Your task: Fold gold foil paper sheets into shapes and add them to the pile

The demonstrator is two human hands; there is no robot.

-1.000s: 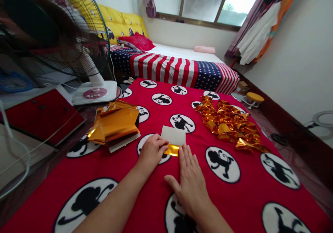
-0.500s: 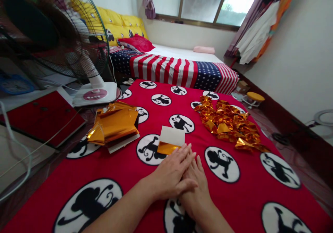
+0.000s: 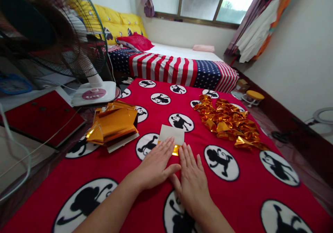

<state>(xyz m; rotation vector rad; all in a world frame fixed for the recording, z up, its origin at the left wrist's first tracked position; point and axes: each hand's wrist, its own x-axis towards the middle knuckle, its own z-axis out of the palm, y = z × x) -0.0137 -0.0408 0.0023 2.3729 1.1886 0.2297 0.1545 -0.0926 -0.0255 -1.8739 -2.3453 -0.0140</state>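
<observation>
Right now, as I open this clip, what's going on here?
A person is working on a small pale sheet with a gold band along its near side, laid on a red patterned cloth. The left hand lies flat, reaching over part of the band; the right hand lies flat at the band's right end. A loose stack of gold sheets sits to the left, and a pile of crinkled gold pieces to the right.

The sheet (image 3: pixel 173 131) is showing a matt white paper face and a smooth, glossy gold foil strip (image 3: pixel 176 150). The stack (image 3: pixel 118 122) and the creased pieces (image 3: pixel 225 122) are reflecting light from shiny, metallic-looking foil. The red cover (image 3: pixel 125 170) is presenting matt, fleece-like cloth; the fan base (image 3: pixel 108 90), smooth plastic.
</observation>
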